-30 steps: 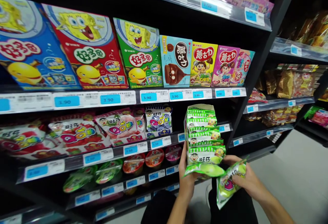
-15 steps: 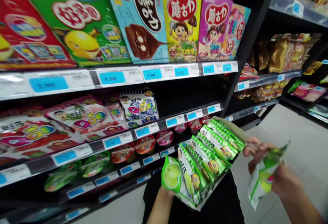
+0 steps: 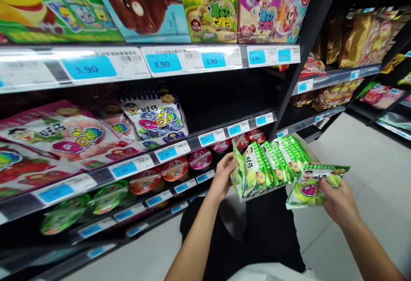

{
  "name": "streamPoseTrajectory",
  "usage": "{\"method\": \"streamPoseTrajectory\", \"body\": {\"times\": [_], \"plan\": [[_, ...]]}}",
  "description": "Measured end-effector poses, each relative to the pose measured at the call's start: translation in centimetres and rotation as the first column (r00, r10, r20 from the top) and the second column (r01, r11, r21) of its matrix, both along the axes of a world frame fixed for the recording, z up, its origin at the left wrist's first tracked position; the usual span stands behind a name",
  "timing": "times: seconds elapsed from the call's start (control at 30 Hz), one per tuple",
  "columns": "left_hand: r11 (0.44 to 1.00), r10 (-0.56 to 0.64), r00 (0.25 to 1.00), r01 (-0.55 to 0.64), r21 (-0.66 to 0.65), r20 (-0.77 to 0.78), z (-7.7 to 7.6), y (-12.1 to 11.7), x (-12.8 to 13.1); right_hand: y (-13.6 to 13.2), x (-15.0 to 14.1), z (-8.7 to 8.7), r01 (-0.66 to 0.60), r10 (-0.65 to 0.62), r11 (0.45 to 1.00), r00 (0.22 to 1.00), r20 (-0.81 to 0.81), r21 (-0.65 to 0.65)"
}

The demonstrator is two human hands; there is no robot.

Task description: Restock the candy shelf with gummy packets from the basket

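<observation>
**Fig. Snack aisle in bright, even light, seen through a wide-angle head camera.**

Light appeared to fall from overhead, leaving the pale floor tiles [image 3: 362, 178] bright and shadows soft. A white streak of glare lay along the upper price rail [image 3: 96, 63], and highlights shone on the foil sachet [image 3: 316, 191] beside the carton of sachets [image 3: 303, 141]. The lowest shelf [image 3: 96, 229] sat dim beneath the shelf above it. Lens distortion stretched and slanted the shelving toward the left edge, the gold foil bags [image 3: 355, 41] at right looked slightly soft, and the small label print was unreadable.
</observation>
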State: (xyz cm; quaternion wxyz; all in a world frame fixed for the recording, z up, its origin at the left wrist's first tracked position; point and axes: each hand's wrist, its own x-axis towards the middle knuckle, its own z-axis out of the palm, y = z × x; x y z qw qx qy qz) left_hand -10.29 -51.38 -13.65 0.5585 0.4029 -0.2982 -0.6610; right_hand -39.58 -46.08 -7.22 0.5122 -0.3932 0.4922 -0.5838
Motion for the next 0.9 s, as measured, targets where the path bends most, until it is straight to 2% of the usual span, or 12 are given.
{"method": "streamPoseTrajectory", "body": {"times": [0.13,0.2,0.3,0.43,0.57,0.67,0.83,0.9], "plan": [[0.951,0.222,0.965,-0.183,-0.251,0.140,1.1,-0.6,-1.3,-0.1,-0.6,-0.5,0.020,-0.018,1.000,0.997,-0.079,0.021],[0.913,0.228,0.960,-0.153,-0.378,0.163,1.0,-0.4,-1.5,-0.2,-0.9,-0.8,0.044,-0.040,0.998,0.997,-0.072,0.054],[0.873,0.147,0.960,-0.014,-0.487,0.236,0.3,0.2,-1.6,-0.1,-1.2,-0.9,0.051,-0.046,0.998,0.995,-0.092,0.047],[0.890,0.108,0.957,0.027,-0.456,0.268,-0.8,0.5,-1.7,0.1,-1.4,-0.7,0.061,-0.058,0.998,0.983,-0.174,0.011],[0.881,0.101,0.940,0.068,-0.469,0.325,-1.1,0.6,-1.6,0.2,-1.4,-0.6,0.069,-0.065,0.997,0.990,-0.124,0.030],[0.857,0.090,0.877,0.174,-0.486,0.472,-0.1,1.1,-0.8,0.4,-1.4,-0.5,0.066,-0.065,0.998,0.992,-0.110,0.009],[0.846,0.084,0.686,0.333,-0.415,0.722,2.4,2.2,0.9,0.4,-1.8,-0.5,0.049,-0.048,0.999,0.991,-0.126,0.009],[0.843,0.049,0.688,0.360,-0.399,0.724,2.7,2.3,0.9,0.3,-2.1,-0.8,0.033,-0.031,0.999,0.988,-0.154,0.011]]}}
